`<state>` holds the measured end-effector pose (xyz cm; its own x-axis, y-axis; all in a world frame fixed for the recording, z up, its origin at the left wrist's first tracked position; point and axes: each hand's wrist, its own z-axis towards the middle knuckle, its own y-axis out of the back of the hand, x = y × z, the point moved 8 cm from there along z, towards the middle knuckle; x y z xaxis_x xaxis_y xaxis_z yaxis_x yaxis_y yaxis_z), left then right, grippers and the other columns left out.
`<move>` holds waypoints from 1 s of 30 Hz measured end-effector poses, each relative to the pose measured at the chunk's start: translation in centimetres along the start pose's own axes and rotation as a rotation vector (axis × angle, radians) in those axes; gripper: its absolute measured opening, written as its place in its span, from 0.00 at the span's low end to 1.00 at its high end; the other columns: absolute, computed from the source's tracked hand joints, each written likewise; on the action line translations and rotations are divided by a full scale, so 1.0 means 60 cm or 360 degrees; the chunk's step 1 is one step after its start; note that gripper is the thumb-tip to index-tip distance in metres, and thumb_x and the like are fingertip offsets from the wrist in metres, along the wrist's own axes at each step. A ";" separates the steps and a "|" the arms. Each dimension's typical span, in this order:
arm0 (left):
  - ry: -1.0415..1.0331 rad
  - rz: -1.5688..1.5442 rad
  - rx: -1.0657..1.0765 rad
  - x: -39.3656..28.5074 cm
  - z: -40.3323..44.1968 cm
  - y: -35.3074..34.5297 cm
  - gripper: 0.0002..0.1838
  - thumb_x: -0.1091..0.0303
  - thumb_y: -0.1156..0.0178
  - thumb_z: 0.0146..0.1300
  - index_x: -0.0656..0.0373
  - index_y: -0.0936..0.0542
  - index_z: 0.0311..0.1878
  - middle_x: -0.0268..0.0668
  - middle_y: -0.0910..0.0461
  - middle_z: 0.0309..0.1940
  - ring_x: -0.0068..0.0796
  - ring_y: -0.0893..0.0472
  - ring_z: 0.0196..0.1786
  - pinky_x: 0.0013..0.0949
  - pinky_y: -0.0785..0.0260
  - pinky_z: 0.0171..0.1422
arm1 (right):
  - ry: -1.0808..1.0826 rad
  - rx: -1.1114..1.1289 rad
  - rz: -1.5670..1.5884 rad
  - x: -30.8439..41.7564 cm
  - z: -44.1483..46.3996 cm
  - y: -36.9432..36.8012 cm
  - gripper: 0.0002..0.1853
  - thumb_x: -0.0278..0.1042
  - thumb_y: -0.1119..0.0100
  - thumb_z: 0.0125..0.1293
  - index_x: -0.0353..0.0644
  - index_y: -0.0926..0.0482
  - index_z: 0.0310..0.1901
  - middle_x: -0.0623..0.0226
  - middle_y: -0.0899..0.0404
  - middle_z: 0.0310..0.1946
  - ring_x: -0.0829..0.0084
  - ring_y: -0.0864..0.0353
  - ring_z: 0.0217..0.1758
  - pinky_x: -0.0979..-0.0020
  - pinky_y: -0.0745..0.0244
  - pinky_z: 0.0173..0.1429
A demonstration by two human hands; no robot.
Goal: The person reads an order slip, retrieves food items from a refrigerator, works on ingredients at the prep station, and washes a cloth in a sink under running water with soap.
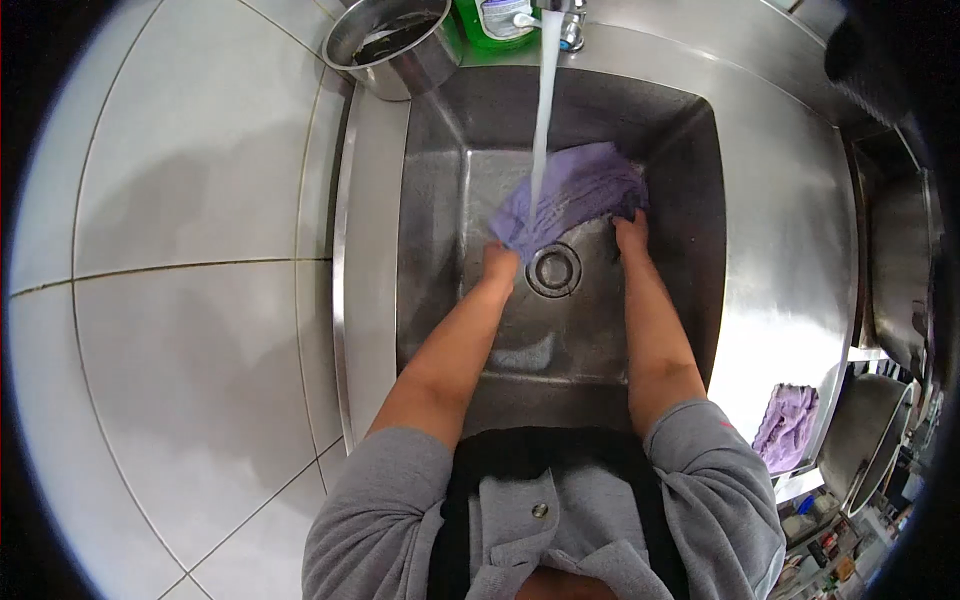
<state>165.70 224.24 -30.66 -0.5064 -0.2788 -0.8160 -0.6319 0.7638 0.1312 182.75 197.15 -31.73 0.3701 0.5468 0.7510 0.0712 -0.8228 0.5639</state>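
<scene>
A wet purple cloth (585, 185) is stretched out between my two hands inside the steel sink (560, 340). Running water from the faucet (571, 30) falls onto the cloth's left part. My left hand (502, 264) is closed on the left end of the cloth, beside the drain (553, 270). At the right end, my right hand (631, 234) grips the cloth's edge, its fingers partly hidden by the fabric.
On the back left corner stands a metal pot (390, 50) with something dark inside. Next to it is a green soap bottle (495, 25). A second purple cloth (787, 428) lies on the right counter (775, 290). A tiled wall (190, 200) borders the left side; pans (862, 430) sit at right.
</scene>
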 end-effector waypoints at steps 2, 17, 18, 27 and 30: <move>-0.0063 0.0590 -0.0394 0.032 -0.001 0.050 0.18 0.78 0.41 0.51 0.64 0.24 0.48 0.46 0.25 0.47 0.41 0.24 0.49 0.40 0.32 0.56 | 0.0024 0.0031 0.0155 -0.001 -0.028 -0.014 0.38 0.40 0.39 0.54 0.34 0.39 0.66 0.44 0.35 0.63 0.49 0.36 0.67 0.62 0.41 0.67; 0.0054 0.1589 0.0150 0.067 0.003 0.102 0.16 0.62 0.37 0.55 0.62 0.19 0.42 0.54 0.21 0.43 0.51 0.21 0.49 0.47 0.30 0.54 | 0.1778 0.1184 -0.1267 0.090 -0.184 -0.252 0.12 0.41 0.45 0.59 0.46 0.25 0.41 0.55 0.20 0.40 0.52 0.21 0.45 0.55 0.27 0.48; 0.0064 0.1511 0.0082 0.067 0.007 0.112 0.15 0.62 0.37 0.55 0.62 0.18 0.42 0.53 0.20 0.43 0.52 0.21 0.49 0.47 0.29 0.54 | 0.1608 0.1001 -0.1175 0.108 -0.116 -0.222 0.12 0.41 0.46 0.60 0.46 0.25 0.43 0.55 0.20 0.39 0.51 0.21 0.44 0.54 0.26 0.47; 0.0321 0.1657 0.0056 0.068 -0.022 0.128 0.12 0.70 0.38 0.56 0.62 0.18 0.43 0.51 0.20 0.45 0.47 0.20 0.51 0.43 0.26 0.55 | 0.1642 0.1100 -0.1512 0.013 -0.263 -0.406 0.12 0.42 0.49 0.63 0.44 0.26 0.42 0.54 0.19 0.36 0.59 0.17 0.38 0.54 0.25 0.40; 0.0393 0.1751 0.0044 0.098 -0.028 0.151 0.12 0.71 0.40 0.57 0.62 0.18 0.44 0.51 0.20 0.45 0.47 0.20 0.51 0.43 0.26 0.55 | 0.1543 0.0789 -0.1414 0.123 -0.120 -0.253 0.16 0.44 0.61 0.68 0.46 0.26 0.46 0.53 0.18 0.36 0.54 0.17 0.40 0.51 0.25 0.44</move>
<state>155.98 228.55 -33.33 -0.8840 0.4490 -0.1301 0.2414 0.6768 0.6954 177.74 214.79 -32.30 -0.7333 0.6272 0.2625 0.3310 -0.0079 0.9436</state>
